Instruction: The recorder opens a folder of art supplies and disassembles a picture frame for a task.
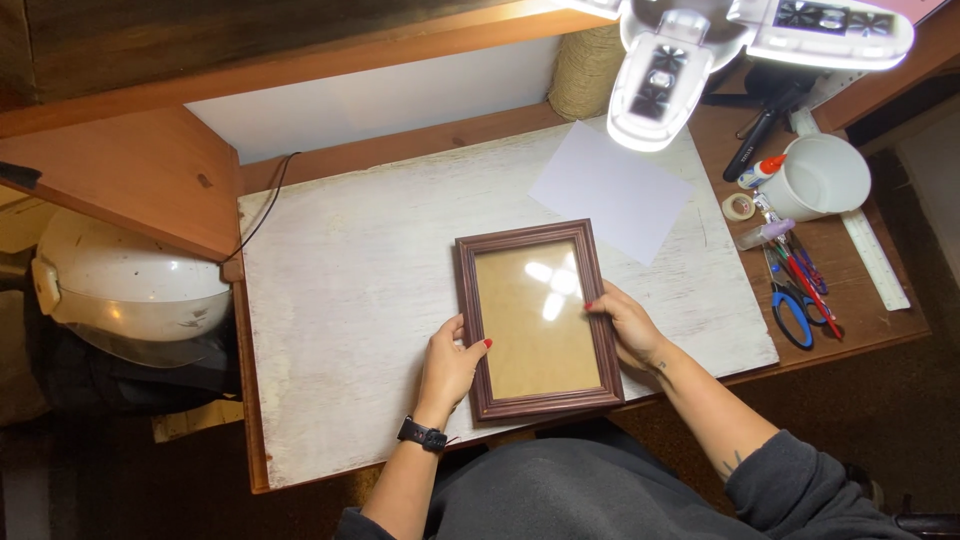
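— Dark reddish-brown wood, that picture frame (pixel 538 318); it lies flat near the front edge of the whitewashed board (pixel 350 280) on the desk, with lamp glare on its glass.

— What else is around it?

— At one o'clock from the frame, a sheet of white paper (pixel 612 190) lies just beyond its top corner, apart from it. Farther out at two o'clock stands a white mug (pixel 825 178), with a small glue bottle (pixel 762 171) and a roll of tape (pixel 739 207) beside it. At three o'clock, blue-handled scissors (pixel 793 315) and some pens (pixel 800 265) lie on the bare wood, and a pale ruler (pixel 873 257) runs past them. A bright lamp head (pixel 660 75) hangs in at twelve o'clock, covering part of the desk's back edge. Off the desk at nine o'clock sits a white helmet (pixel 125 285).

— Anything blocking the frame?

— Nothing lies on it but the hands.

— And the hands?

— The left hand (pixel 450 365), a black watch (pixel 422 434) on its wrist, grasps the frame's left edge low down, thumb on the moulding, fingers curled round the outside. The right hand (pixel 628 322) grips the right edge, its fingertips (pixel 596 303) on the moulding reaching toward the glass. Both are closed lightly around the frame, not clenched.
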